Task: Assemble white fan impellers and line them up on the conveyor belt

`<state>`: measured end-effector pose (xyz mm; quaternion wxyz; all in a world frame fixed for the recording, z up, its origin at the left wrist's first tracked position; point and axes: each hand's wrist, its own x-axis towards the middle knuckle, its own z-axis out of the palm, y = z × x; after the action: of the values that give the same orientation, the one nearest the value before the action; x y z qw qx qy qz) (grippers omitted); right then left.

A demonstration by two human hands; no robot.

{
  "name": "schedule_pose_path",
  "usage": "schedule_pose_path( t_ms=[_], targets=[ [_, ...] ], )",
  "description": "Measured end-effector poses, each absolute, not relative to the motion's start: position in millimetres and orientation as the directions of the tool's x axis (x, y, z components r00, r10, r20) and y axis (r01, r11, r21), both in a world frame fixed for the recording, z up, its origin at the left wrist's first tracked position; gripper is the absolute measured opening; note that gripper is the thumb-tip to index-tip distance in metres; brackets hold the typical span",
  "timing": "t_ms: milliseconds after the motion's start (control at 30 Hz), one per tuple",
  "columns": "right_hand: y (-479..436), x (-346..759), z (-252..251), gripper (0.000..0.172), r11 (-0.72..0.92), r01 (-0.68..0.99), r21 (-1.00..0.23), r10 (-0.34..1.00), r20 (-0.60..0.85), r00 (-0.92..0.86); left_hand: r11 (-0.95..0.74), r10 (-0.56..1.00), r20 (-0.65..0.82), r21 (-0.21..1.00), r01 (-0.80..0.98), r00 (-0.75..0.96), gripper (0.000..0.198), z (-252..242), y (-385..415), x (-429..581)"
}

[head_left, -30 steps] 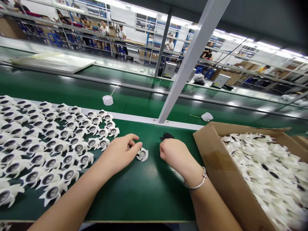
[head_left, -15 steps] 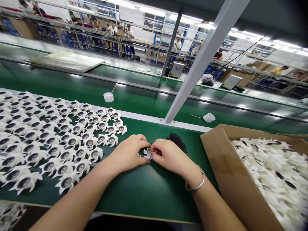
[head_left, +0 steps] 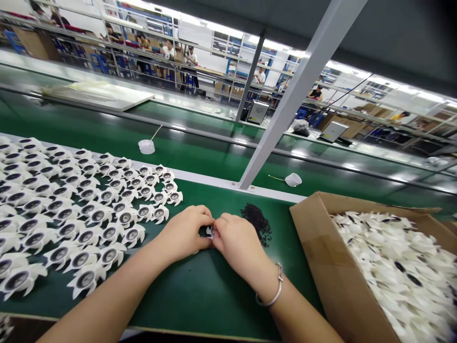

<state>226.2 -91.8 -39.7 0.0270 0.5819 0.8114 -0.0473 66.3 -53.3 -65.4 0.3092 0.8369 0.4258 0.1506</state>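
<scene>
My left hand (head_left: 185, 234) and my right hand (head_left: 237, 245) meet on the green table top, fingers curled around one small white fan impeller (head_left: 210, 231) that is mostly hidden between them. A little pile of small black parts (head_left: 257, 220) lies just beyond my right hand. Rows of several white impellers (head_left: 89, 205) with dark centres are laid out to the left of my left hand. A silver bangle sits on my right wrist.
An open cardboard box (head_left: 321, 257) full of white impellers stands at the right. A slanted grey post (head_left: 282, 109) rises from the table's far edge. Two small white cups (head_left: 146, 146) (head_left: 293, 179) rest on the green conveyor beyond. People work at distant benches.
My right hand moved left from the black pile to join my left hand on the impeller; both hands now close over it. The view has shifted slightly.
</scene>
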Motion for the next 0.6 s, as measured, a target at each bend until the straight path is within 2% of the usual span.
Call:
schedule_pose_path(
  t_ms=[167, 300, 400, 500, 600],
  targets=[
    [-97.6, 219.1, -42.8, 0.017, 0.325, 0.945, 0.025, 0.942, -0.097, -0.321, -0.434, 0.810, -0.009, 0.663, 0.610, 0.586, 0.015, -66.5, -53.5, 66.9],
    [-104.8, 213.7, -47.8, 0.017, 0.364, 0.931, 0.013, 0.930, -0.062, -0.363, -0.410, 0.815, -0.025, 0.681, 0.607, 0.579, 0.028, -62.0, -53.7, 68.2],
    [-107.1, 211.6, -49.0, 0.018, 0.388, 0.922, 0.010, 0.920, -0.060, -0.387, -0.388, 0.822, -0.037, 0.694, 0.607, 0.568, 0.028, -59.7, -53.6, 68.5],
    [-105.7, 215.9, -46.5, 0.020, 0.362, 0.932, -0.034, 0.929, -0.069, -0.363, -0.394, 0.825, -0.023, 0.692, 0.604, 0.565, 0.030, -61.5, -53.7, 67.6],
    [-98.1, 233.6, -44.4, 0.025, 0.312, 0.935, -0.171, 0.949, 0.005, -0.316, -0.406, 0.828, -0.003, 0.686, 0.604, 0.561, 0.029, -64.5, -54.7, 66.1]
  ],
)
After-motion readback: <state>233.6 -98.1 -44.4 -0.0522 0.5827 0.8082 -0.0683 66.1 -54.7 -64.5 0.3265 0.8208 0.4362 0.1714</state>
